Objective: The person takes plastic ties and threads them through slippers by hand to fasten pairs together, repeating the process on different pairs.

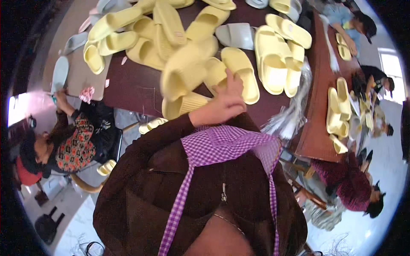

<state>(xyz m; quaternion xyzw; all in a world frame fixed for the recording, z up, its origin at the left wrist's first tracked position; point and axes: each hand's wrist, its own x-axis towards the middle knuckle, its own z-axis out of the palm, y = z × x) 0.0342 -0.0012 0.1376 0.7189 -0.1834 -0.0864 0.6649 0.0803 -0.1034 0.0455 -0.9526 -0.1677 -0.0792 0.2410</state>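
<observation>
Far left: a seated co-worker (77,143) in a patterned vest holds a pale blue-grey slipper (60,73) at the edge of a tan board (49,45). A crumpled pink piece (86,94) lies on that board, to the right.

Left to centre: a loose heap of yellow slippers (117,21) overlaps on the dark red tabletop (128,87), toes in various directions. A blurred yellow slipper (181,81) lies at the near side of the heap.

Centre: left hand (208,112) reaches in from a brown sleeve, above a purple checked apron (218,147). Right hand (233,97) overlaps it. Extended fingers point away from the body over the inner edge of a single yellow slipper (242,70), which lies on the tabletop just right of the blurred one. Cannot tell whether either hand is pinching anything; the overlap hides the grip. A grey slipper (235,36) lies just beyond.

Right of centre: more yellow slippers (273,64) lie close together; a bundle of clear strips (294,100) hangs at the tabletop edge.

Far right: a reddish-brown table (315,115) carries further yellow slippers (338,109), with other people along its outer side.
</observation>
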